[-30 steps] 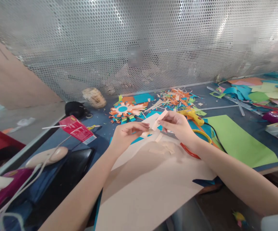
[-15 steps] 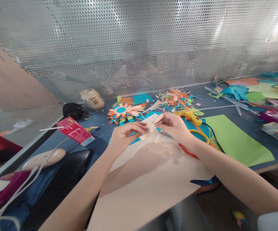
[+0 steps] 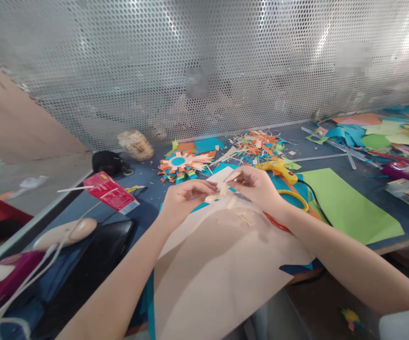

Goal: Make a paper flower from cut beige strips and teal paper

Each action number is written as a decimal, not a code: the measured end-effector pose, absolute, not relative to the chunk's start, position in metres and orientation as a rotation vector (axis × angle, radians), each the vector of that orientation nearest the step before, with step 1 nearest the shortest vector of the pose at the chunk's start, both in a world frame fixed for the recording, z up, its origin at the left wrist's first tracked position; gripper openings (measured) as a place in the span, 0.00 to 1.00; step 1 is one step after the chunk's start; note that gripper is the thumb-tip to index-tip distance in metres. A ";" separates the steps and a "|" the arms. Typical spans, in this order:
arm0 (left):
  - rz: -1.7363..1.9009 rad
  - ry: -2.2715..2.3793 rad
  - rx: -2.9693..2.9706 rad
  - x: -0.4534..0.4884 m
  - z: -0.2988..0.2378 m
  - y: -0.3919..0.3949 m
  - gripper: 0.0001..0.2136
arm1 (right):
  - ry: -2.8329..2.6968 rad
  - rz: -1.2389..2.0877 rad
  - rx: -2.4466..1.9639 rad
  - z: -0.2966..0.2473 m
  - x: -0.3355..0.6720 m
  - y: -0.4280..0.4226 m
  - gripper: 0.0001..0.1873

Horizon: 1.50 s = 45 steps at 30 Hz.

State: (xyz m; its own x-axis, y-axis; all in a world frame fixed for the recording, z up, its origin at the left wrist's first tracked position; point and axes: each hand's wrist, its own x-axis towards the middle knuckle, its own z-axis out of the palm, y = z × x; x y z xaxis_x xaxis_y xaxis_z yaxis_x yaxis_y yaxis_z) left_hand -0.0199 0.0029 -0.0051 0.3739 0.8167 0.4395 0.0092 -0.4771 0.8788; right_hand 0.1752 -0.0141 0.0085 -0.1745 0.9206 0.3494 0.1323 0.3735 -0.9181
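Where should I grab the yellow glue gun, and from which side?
Probably the corded end of the yellow glue gun, from the right: that end, where the black cord leaves, faces the green sheet, away from the right hand.

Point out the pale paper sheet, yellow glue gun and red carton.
Pale paper sheet (image 3: 221,264), head view: its bare middle.
Yellow glue gun (image 3: 279,169), head view: its body.
Red carton (image 3: 110,192), head view: printed side.

Bare forearms (image 3: 346,250) extend from near left and right, left hand (image 3: 185,200) beside right hand (image 3: 255,186), fingers (image 3: 204,185) bent.
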 end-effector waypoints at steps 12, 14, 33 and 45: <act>1.180 1.000 1.667 -0.013 0.003 -0.003 0.10 | -1.609 0.867 -0.957 0.010 0.175 -0.018 0.04; 1.178 1.004 1.674 -0.012 0.003 -0.003 0.10 | -1.603 0.890 -0.945 0.009 0.175 -0.017 0.04; 1.179 1.026 1.621 -0.011 0.002 -0.004 0.11 | -1.648 0.869 -0.981 0.003 0.175 -0.013 0.06; 1.284 1.035 1.785 -0.012 0.001 -0.004 0.08 | -1.642 0.838 -0.946 0.006 0.173 -0.019 0.04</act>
